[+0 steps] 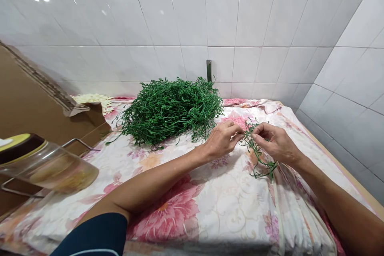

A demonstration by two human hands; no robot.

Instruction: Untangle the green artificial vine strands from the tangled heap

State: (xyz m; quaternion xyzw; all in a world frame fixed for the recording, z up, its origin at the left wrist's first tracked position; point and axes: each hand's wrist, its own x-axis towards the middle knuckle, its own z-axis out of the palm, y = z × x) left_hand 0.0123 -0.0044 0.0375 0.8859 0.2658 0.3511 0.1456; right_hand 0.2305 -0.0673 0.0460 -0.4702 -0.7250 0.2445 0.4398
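A small bunch of thin green stems [260, 164], perhaps artificial flower stems, hangs between my hands above the flowered cloth. My left hand [225, 138] pinches one end of a stem between thumb and fingertips. Close beside it, my right hand [276, 142] is closed on the bunch, thumb against forefinger, with several stems dangling below. A big tangled heap of the same green stems [174, 112] with small bud-like tips lies left of my hands, near the wall. Exactly where the fingertips meet the stems is too fine to make out.
A clear plastic jar [64, 168] with a dark and yellow lid stands at the left, by a torn cardboard box [39, 92]. Behind the box lie small pale yellow pieces [96, 100]. A tiled wall [192, 20] bounds the cloth-covered table [234, 216] at the back.
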